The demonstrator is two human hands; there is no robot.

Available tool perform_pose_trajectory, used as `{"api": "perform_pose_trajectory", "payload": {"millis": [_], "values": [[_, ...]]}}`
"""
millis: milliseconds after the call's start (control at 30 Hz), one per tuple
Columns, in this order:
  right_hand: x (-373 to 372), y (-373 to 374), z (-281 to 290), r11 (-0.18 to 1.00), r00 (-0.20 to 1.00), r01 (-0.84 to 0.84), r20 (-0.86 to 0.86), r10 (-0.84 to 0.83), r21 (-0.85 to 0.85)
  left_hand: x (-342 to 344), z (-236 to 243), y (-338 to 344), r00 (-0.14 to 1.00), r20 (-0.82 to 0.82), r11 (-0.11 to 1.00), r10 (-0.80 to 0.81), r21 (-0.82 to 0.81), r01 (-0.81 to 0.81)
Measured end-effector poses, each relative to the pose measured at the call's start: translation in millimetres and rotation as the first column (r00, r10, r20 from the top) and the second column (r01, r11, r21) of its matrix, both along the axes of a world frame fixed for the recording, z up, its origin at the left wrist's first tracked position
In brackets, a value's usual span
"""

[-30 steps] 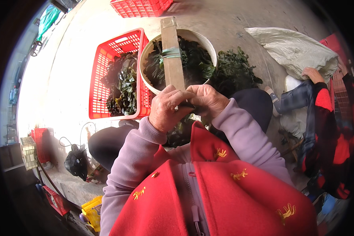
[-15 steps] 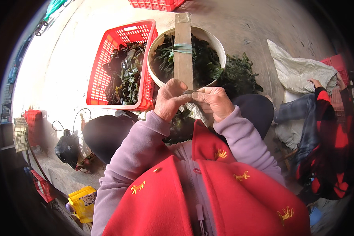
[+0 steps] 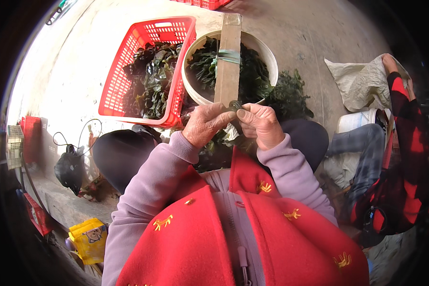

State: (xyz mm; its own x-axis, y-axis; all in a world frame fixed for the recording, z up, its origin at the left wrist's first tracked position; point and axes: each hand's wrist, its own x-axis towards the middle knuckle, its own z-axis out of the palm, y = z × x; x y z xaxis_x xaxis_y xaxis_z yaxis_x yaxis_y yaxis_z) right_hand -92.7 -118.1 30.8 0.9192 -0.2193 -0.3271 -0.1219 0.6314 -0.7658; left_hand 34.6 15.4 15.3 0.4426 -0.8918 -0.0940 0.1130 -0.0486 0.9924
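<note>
A small, dark green, bunched piece of seaweed (image 3: 234, 105) is pinched between my two hands, at the near end of a wooden board (image 3: 229, 76). My left hand (image 3: 206, 125) grips it from the left with thumb and fingertips. From the other side, my right hand (image 3: 260, 125) closes on it with thumb and forefinger. The board lies across a round white bucket (image 3: 189, 88), with a pale green tie wound round its middle. Dark seaweed (image 3: 253, 71) fills the bucket beneath it.
Left of the bucket stands a red slatted crate (image 3: 110, 97) holding more seaweed. A seaweed heap (image 3: 289, 95) lies to the bucket's right. At far right a co-worker's arm (image 3: 400, 93) reaches to a white woven sack (image 3: 360, 81). A black bag (image 3: 69, 169) and a yellow bag (image 3: 88, 240) are at left.
My pinched hands have come slightly apart, and the dark green piece shows more plainly between them. The co-worker's hand has moved up along the sack. The whole view has shifted a little.
</note>
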Motion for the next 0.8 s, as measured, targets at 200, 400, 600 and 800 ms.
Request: {"api": "perform_pose_trajectory", "payload": {"millis": [200,400,600,800], "values": [[-3.4,-25.4,31.0,0.778,0.991,-0.043,-0.127,-0.048,-0.627,34.6,-8.2,15.0,0.985,-0.156,0.991,0.075,0.124,-0.055],[12.0,-23.6,47.0,0.704,1.000,-0.018,-0.027,-0.002,-0.710,52.1,5.0,6.0,0.965,0.260,0.984,0.045,-0.179,0.002],[34.2,-27.1,51.7,0.570,0.995,-0.098,-0.065,0.079,-0.815,52.7,17.5,-6.4,0.971,-0.030,0.971,-0.239,0.000,0.239],[66.6,-64.4,27.3,0.471,0.990,-0.135,-0.107,0.087,-0.872,95.3,-10.7,-13.2,0.990,0.140,0.998,-0.021,0.066,0.012]]}}
